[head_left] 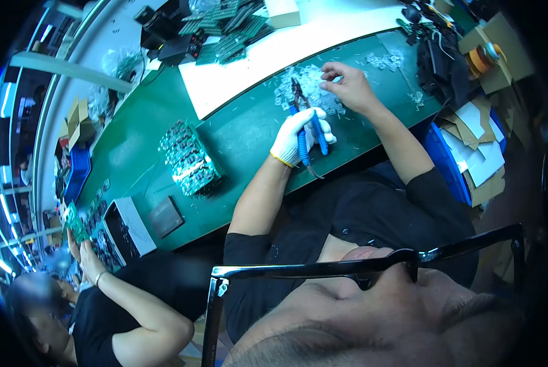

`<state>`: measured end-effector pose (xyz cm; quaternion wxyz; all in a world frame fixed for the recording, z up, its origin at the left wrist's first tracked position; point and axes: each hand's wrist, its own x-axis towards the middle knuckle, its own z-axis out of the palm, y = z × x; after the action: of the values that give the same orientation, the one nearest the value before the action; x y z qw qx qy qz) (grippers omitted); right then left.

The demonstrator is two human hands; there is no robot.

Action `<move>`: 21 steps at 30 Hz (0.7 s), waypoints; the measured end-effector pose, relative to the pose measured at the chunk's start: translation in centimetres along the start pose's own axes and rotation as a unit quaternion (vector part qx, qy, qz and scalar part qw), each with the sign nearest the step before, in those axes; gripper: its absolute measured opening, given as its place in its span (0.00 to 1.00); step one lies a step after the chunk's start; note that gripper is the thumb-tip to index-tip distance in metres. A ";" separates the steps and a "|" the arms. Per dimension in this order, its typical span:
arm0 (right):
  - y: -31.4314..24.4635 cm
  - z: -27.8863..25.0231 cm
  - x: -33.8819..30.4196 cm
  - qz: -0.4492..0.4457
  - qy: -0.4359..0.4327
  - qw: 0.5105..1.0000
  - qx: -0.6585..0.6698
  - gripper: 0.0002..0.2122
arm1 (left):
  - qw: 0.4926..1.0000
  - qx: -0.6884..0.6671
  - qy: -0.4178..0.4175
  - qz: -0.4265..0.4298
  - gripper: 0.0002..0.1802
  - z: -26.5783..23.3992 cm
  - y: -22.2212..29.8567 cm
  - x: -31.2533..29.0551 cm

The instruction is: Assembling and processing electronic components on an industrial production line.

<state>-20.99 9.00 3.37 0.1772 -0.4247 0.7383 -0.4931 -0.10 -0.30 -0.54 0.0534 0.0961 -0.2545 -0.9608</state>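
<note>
My left hand (295, 136), in a white knit glove with a yellow cuff edge, is closed around blue-handled pliers (302, 137). The dark jaws of the pliers point away from me, over a pile of small clear plastic pieces (310, 82) on the green bench mat. My right hand (350, 88) is bare and hovers at the right side of this pile. Its thumb and fingers are bent toward each other in a pinch. Whatever lies between those fingertips is too small to make out.
A block of stacked circuit boards (191, 162) stands on the green mat (237, 131) to the left. More green boards (231, 30) lie at the back. A blue bin (448, 159) with cardboard stands at the right. A co-worker (133, 306) sits at the lower left, holding a board.
</note>
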 end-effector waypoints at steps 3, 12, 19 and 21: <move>1.9 -1.7 1.1 -0.033 0.044 0.996 -0.063 0.16 | 1.000 0.008 0.001 -0.001 0.21 -0.1 0.0 0.2; 7.8 -9.7 5.5 0.014 0.086 0.933 -0.349 0.11 | 1.000 0.023 -0.008 -0.019 0.23 0.2 -0.1 0.4; 7.8 -9.2 4.7 0.066 0.046 0.995 -0.059 0.14 | 0.999 0.036 -0.010 -0.028 0.25 -0.1 0.1 0.0; 6.2 -7.7 2.9 0.085 0.011 0.987 0.138 0.12 | 0.998 0.049 -0.015 -0.038 0.26 0.1 0.1 -0.2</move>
<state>-30.77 12.06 1.86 0.2670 -0.3267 0.6986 -0.5778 0.04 -0.32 -0.38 0.0083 0.0943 -0.2984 -0.9497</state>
